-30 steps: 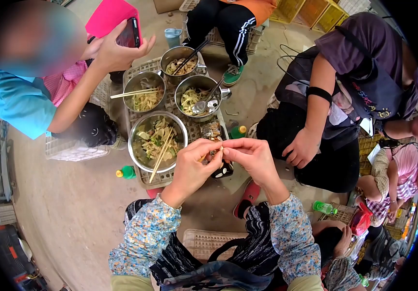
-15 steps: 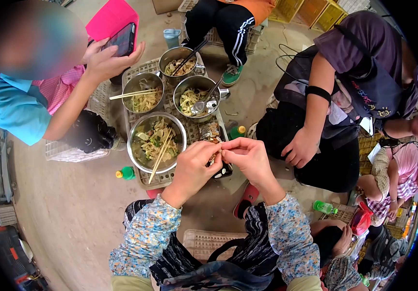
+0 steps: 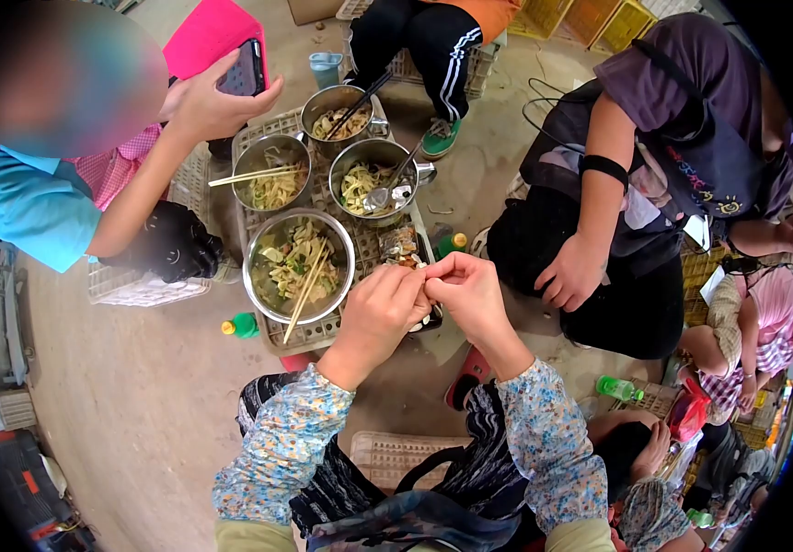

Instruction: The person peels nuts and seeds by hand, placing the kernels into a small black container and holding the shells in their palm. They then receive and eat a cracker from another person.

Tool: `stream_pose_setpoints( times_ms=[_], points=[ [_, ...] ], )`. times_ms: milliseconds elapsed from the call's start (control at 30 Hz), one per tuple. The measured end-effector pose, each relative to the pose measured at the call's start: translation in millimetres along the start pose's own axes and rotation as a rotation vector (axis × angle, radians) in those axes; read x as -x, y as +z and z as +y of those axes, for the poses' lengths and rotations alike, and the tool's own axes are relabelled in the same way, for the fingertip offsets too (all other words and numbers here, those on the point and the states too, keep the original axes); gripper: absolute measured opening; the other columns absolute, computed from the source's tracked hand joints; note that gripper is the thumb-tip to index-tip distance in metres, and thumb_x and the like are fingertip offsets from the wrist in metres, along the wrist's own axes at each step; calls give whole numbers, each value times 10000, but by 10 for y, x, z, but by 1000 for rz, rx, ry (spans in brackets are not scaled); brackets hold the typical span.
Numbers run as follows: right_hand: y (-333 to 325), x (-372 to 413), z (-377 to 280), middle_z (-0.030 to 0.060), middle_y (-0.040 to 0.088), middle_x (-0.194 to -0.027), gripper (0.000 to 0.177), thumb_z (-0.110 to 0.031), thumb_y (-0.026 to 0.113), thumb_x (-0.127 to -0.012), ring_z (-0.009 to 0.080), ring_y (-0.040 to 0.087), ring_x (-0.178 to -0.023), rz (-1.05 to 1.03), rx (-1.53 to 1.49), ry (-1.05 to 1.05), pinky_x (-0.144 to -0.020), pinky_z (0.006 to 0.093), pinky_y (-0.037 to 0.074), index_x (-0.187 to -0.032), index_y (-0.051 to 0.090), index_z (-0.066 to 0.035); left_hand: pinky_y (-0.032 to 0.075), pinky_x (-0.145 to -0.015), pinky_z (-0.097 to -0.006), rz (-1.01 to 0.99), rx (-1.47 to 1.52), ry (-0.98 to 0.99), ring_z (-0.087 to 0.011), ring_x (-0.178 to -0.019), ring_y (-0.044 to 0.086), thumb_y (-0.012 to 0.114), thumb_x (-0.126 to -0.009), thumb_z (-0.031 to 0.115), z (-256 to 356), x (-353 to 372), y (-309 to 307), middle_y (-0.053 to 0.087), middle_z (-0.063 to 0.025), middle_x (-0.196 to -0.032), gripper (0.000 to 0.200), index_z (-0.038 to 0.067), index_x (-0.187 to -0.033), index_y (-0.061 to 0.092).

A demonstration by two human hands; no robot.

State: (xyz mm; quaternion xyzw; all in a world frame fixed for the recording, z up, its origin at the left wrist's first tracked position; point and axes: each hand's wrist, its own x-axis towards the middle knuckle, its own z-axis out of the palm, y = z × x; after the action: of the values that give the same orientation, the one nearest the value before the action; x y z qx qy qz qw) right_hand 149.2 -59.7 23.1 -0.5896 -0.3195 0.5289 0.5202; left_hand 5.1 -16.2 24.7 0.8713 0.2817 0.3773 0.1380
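My left hand (image 3: 380, 313) and my right hand (image 3: 464, 293) meet fingertip to fingertip above the front right corner of a plastic crate (image 3: 272, 342). Both are closed in a pinch, and whatever lies between the fingers is too small to make out. Below them, partly covered, is a dark tray (image 3: 430, 322) with small pale pieces. A clear packet (image 3: 398, 247) lies just behind. Left of my hands stands a wide steel bowl (image 3: 254, 290) of food with chopsticks (image 3: 308, 293) across it.
Steel mugs of noodles stand farther back, one with a spoon (image 3: 378, 199). Green bottles, one with a yellow cap (image 3: 243, 326), stand by the crate. A person at left holds a phone (image 3: 247, 72); another person's hand (image 3: 573, 276) rests at right.
My hands have shifted slightly to the right, with the fingertips pressed closer together. The person at left has moved a hand up over the phone.
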Motion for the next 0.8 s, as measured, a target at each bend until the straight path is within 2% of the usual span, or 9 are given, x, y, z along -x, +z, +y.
stream_pose_setpoints(
  times_ms=[100,200,233,300,800],
  points=[
    [-6,32,-101,83,650,-822,116,5,626,-760,105,622,-732,-33,-161,52,-690,223,515,-866,608,50,509,-639,-338,41,2,-33,-247,-723,601,664,-690,30,14,-14,-22,597,-80,-780,227,20,-912,613],
    [-34,52,-174,88,649,-877,157,-19,641,-798,117,628,-767,-94,-241,113,-727,237,521,-937,614,51,518,-650,-324,34,213,-220,-248,-743,624,675,-711,28,-25,-19,-65,639,-100,-819,177,13,-883,636],
    [-33,67,-206,86,649,-884,175,-33,650,-808,119,629,-772,-108,-267,132,-731,239,521,-959,618,50,518,-650,-324,35,214,-219,-248,-743,624,675,-711,28,-28,-19,-71,639,-100,-819,177,13,-883,636],
    [-57,60,-152,84,649,-889,193,-44,657,-813,119,629,-782,-129,-272,118,-734,238,521,-977,618,48,526,-567,-265,44,244,-224,-190,-683,634,679,-734,4,-33,-19,-76,645,-105,-835,189,9,-922,657],
    [-68,60,-132,92,644,-940,227,-66,636,-840,132,637,-828,-151,-338,173,-771,250,530,-1032,608,52,524,-569,-259,48,233,-178,-182,-690,631,685,-729,-9,-42,-8,-71,645,-104,-853,204,8,-930,659]
  ],
)
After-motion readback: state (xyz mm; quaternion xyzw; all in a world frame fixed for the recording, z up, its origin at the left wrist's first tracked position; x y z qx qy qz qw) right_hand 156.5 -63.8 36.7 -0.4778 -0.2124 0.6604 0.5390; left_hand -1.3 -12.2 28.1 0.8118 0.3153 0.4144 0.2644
